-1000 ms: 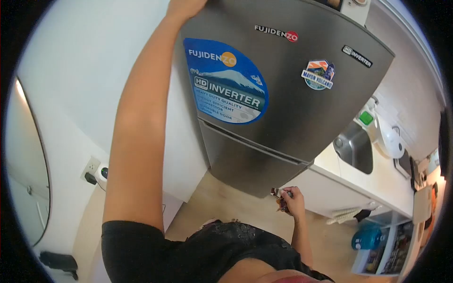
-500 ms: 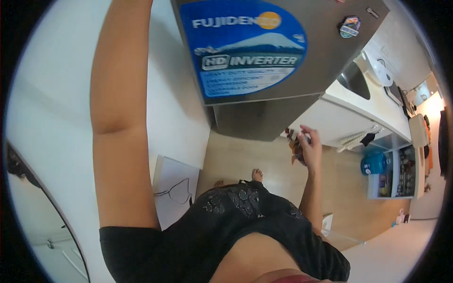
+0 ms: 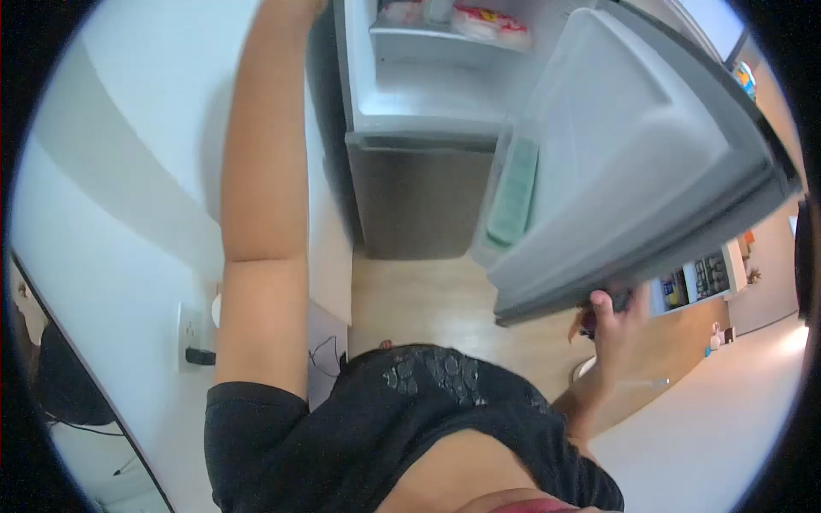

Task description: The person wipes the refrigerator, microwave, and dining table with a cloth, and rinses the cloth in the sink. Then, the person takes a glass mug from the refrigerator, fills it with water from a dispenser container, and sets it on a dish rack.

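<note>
The upper door [image 3: 633, 145] of a grey refrigerator stands swung out to the right, showing the white freezer compartment [image 3: 428, 90]. Red-and-white plastic packs [image 3: 492, 24] lie on its upper shelf. A pale green tray [image 3: 515, 192] sits in the door's bin. At the top edge, beside the refrigerator's left side, is my left hand [image 3: 295, 8]; its fingers are cut off by the frame. My right hand [image 3: 611, 329], slightly blurred, is just below the door's lower edge, closed around a small dark thing with orange-brown bits that I cannot make out.
The closed lower refrigerator door [image 3: 419, 201] is below the freezer. A wall socket with a black plug [image 3: 201, 356] is at left. Beyond the open door stands a shelf unit [image 3: 697, 282] with jars. Wooden floor [image 3: 410, 295] shows in the middle.
The upper refrigerator door has swung open to the right, uncovering the freezer. My right hand has moved right and down, still holding the small dark thing. My left arm has shifted right in view.
</note>
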